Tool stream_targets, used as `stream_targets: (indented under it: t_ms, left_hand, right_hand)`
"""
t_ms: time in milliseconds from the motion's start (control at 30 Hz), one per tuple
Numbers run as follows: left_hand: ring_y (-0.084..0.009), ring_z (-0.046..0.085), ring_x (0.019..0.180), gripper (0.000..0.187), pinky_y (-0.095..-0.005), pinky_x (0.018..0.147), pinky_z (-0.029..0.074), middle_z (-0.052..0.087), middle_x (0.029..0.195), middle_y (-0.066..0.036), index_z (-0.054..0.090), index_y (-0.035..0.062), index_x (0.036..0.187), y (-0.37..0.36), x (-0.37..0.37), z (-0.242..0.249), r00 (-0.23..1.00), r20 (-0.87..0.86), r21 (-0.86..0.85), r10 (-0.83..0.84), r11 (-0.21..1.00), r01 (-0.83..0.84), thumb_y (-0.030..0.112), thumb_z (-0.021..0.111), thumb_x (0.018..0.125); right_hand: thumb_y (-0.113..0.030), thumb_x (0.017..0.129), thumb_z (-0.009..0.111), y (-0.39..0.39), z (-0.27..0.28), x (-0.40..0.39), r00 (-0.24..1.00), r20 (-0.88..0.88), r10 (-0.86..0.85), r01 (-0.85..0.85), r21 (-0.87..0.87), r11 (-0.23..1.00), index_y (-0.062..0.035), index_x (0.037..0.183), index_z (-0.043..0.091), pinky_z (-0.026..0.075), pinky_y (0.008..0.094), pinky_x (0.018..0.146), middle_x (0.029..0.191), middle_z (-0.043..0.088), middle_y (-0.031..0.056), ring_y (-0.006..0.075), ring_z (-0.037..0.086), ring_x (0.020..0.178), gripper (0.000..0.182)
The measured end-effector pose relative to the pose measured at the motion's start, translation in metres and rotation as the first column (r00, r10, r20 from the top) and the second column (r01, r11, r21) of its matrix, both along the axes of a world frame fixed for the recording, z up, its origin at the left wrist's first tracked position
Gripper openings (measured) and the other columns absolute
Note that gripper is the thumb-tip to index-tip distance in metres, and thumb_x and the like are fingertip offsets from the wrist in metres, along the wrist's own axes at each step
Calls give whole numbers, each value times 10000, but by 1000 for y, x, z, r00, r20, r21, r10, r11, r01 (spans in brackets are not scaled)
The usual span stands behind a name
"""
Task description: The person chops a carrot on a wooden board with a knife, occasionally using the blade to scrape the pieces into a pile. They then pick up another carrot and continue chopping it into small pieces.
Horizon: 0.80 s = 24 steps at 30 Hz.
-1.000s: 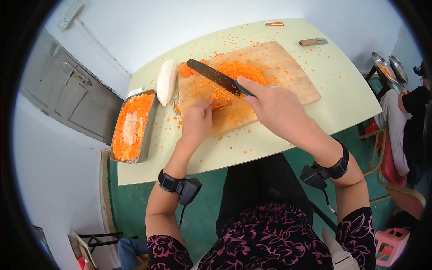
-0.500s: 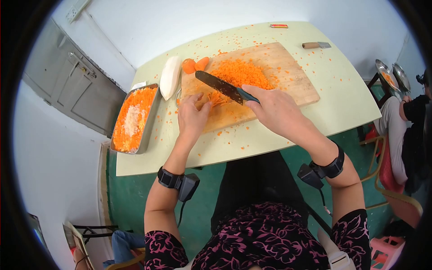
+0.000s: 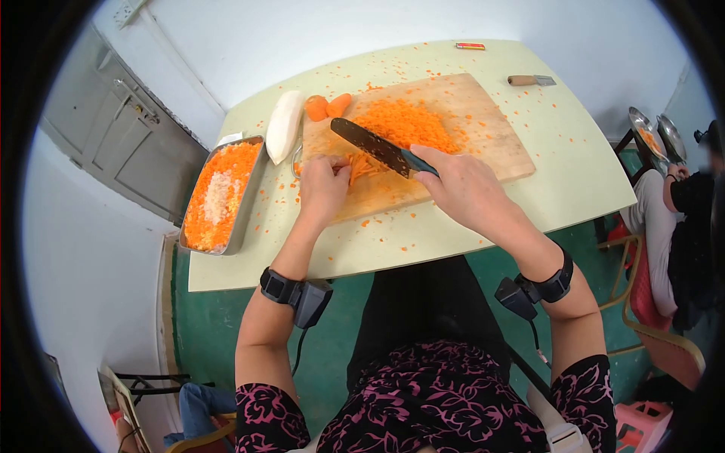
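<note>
We find the right hand (image 3: 470,183) wrapped around the knife (image 3: 371,146). At the cutting board's (image 3: 498,143) eight o'clock, the left hand (image 3: 323,186) bunches its fingers against carrot strips (image 3: 365,167); whether it pinches any, we cannot tell.

At left, a grey door (image 3: 98,124) is seen. A red lighter (image 3: 470,46) is noted toward the far right. A person in pale trousers (image 3: 652,226) is seated at right, with a pink stool (image 3: 643,423) placed below. At lower left, a denim-clad leg (image 3: 202,408), apparently another person's, is partly cropped.
</note>
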State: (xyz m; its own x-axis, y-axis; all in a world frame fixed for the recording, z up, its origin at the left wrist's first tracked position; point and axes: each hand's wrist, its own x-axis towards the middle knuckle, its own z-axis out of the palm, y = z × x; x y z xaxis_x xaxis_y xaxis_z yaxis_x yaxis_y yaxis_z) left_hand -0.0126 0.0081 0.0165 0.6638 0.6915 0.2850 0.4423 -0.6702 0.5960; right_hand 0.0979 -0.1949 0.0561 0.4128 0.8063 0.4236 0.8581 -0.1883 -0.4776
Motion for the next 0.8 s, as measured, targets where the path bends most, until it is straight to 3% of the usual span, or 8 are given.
stream_targets:
  t_ms: [100, 200, 300, 400, 500, 600, 700, 800]
  left_hand:
    - [-197, 640, 655, 213, -302, 626, 499, 678, 779, -136, 694, -21, 939, 14, -1, -18, 994, 50, 70, -94, 993, 90, 145, 630, 822]
    - [-220, 641, 702, 214, -312, 657, 503, 681, 848, -139, 694, -19, 946, 11, -2, -17, 992, 70, 6, -109, 994, 108, 144, 652, 814]
    - [-293, 612, 798, 183, -368, 714, 478, 637, 857, -178, 700, -17, 895, -9, -3, -5, 989, 144, 151, 13, 988, -35, 106, 677, 762]
    - [-306, 593, 830, 199, -383, 730, 467, 619, 847, -174, 698, -19, 900, -13, -8, -1, 999, -34, 207, -27, 978, 33, 116, 696, 753]
    - [-320, 585, 822, 197, -394, 720, 465, 617, 837, -178, 698, -20, 887, -12, -7, -7, 998, -27, 242, -62, 968, 67, 112, 705, 741]
    - [-330, 587, 813, 186, -396, 714, 467, 620, 826, -182, 697, -26, 867, -6, -5, -9, 996, 42, 138, -75, 988, 69, 104, 706, 733]
    - [-331, 590, 795, 148, -391, 706, 469, 622, 796, -178, 703, -14, 835, -8, -4, -4, 999, 36, 37, -39, 999, 37, 96, 697, 736]
    - [-326, 593, 776, 120, -391, 698, 472, 621, 768, -170, 708, 1, 804, -6, -2, -10, 997, 61, 116, -53, 992, 45, 93, 693, 729]
  right_hand:
    - [-138, 853, 580, 0, -1, 0, 1000, 0, -6, 6, -20, 1000, 34, 1136, 577, 487, 434, 637, 727, 637, 212, 355, 629, 707, 330]
    - [-149, 865, 570, 0, 2, -2, 999, -36, -22, 19, -78, 997, -30, 1196, 552, 478, 430, 663, 799, 641, 205, 355, 620, 743, 351]
    - [-134, 864, 569, 3, 4, -12, 998, 13, -55, 56, -81, 995, -50, 1220, 536, 479, 437, 639, 776, 634, 199, 356, 617, 726, 368]
    - [-120, 856, 575, 3, 5, -19, 997, 64, -39, 41, -22, 999, -66, 1241, 526, 477, 437, 608, 734, 617, 192, 356, 609, 693, 391]
    - [-109, 851, 577, 4, 5, -23, 994, 108, -9, 19, -88, 996, -72, 1247, 527, 473, 429, 592, 706, 602, 182, 352, 595, 656, 402]
    - [-32, 808, 481, 2, 6, -28, 982, 188, 28, -12, -86, 996, -19, 1264, 504, 480, 410, 537, 656, 602, 171, 308, 613, 611, 456]
    - [-29, 797, 489, 4, 4, -30, 980, 197, 30, -29, -9, 1000, 2, 1254, 510, 478, 407, 536, 647, 596, 175, 302, 604, 590, 459]
    - [-22, 790, 492, 6, 2, -31, 974, 221, 46, -17, -134, 991, 21, 1259, 501, 479, 410, 533, 648, 596, 179, 304, 604, 585, 471]
